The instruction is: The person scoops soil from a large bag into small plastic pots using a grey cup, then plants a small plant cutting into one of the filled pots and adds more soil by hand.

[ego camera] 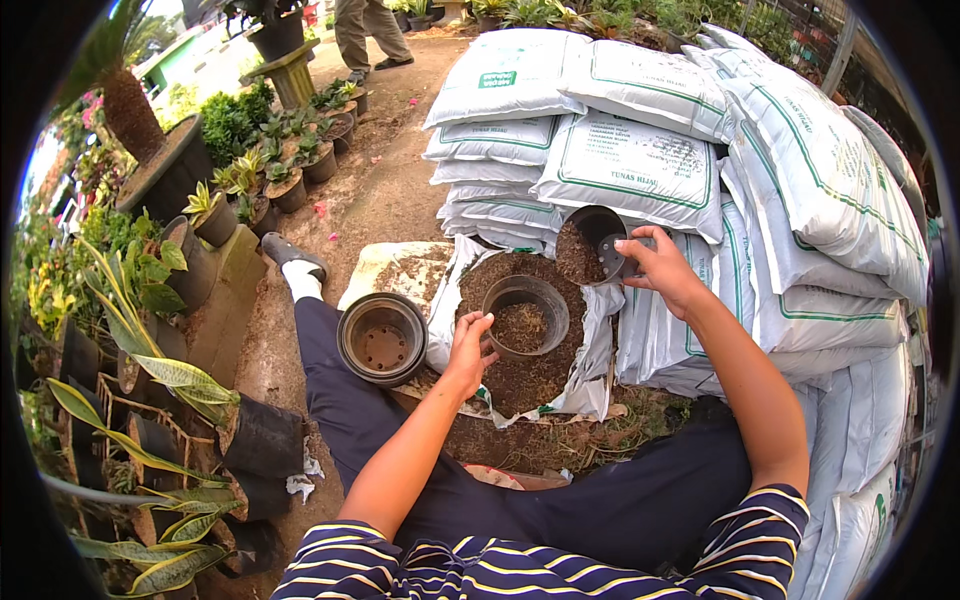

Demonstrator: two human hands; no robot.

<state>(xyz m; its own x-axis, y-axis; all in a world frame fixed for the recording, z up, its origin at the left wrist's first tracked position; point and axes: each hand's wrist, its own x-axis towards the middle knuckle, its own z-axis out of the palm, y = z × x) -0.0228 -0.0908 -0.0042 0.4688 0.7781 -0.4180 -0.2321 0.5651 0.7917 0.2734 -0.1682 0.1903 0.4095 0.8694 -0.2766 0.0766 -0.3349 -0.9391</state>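
Observation:
My left hand (469,354) grips the rim of a black plastic plant pot (556,309), which has some potting soil in its bottom. This pot is over an opened white sack (592,375) filled with dark potting soil (480,281). Up and to the right, my right hand (658,268) holds a second black pot (609,225) by its base, tipped on its side, with soil (577,251) at its mouth. A stack of empty black pots (382,340) stands left of the sack, by my leg; drainage holes show in the inner one.
Stacked white sacks (630,169) with green print rise ahead and to the right. Potted snake plants (184,375) and small potted plants (285,184) line the left side. A concrete block (225,307) lies among them. Another person's legs (367,34) are at the far end of the path.

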